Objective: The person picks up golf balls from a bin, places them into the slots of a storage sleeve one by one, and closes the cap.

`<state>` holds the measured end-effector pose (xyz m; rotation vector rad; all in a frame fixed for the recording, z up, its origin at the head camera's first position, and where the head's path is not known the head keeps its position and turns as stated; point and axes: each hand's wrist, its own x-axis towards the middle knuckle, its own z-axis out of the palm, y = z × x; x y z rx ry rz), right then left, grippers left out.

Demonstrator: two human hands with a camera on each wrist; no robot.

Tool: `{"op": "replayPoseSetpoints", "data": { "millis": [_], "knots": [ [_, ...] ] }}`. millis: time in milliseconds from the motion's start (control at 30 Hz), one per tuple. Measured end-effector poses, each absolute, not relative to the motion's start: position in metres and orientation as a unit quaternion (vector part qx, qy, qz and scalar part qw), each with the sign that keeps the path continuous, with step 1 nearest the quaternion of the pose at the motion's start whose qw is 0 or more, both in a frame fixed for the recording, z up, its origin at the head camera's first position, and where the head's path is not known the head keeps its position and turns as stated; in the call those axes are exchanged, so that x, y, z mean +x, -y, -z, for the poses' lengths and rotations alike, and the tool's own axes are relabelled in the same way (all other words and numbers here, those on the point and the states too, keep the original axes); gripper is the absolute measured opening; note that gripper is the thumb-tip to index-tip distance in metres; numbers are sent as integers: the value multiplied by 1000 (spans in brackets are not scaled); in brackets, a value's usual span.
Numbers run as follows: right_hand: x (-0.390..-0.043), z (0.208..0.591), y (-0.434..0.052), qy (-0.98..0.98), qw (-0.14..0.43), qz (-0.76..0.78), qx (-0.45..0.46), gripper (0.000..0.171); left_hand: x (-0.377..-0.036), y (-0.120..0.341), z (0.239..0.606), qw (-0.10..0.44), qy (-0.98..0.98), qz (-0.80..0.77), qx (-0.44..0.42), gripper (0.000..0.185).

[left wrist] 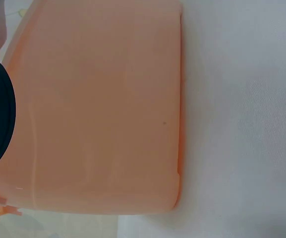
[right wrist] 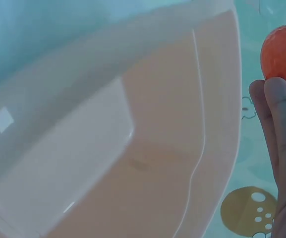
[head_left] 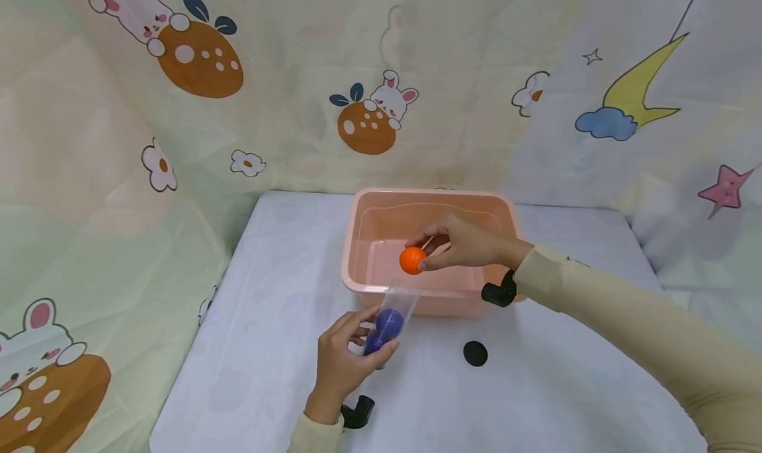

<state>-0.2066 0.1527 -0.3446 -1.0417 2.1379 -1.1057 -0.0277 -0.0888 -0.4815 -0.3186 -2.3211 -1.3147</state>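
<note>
One orange ball [head_left: 412,260] pinched in right-hand fingers [head_left: 430,262] over the pink tub [head_left: 357,241]; left fingers [head_left: 381,354] clamped round the clear tube [head_left: 397,307].

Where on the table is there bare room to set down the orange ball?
Bare cloth lies left of the pink bin, and right of the black cap. It is crowded in front of the bin: left hand holding the clear tube, right hand pinching the orange ball.

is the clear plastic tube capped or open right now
Open: the clear plastic tube shows a bare mouth, and a round black cap lies apart on the white table.
</note>
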Motion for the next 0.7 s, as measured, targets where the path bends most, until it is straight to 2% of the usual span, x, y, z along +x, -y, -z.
{"op": "replayPoseSetpoints", "data": {
  "millis": [433, 700],
  "knots": [
    [-171, 348, -150, -758, 285, 426, -404, 37, -26, 87, 480, 220, 844, 474, -121, 57],
    [-164, 349, -155, -756, 275, 442, -398, 40, -25, 83, 477, 214, 838, 483, -133, 56]
  ]
}}
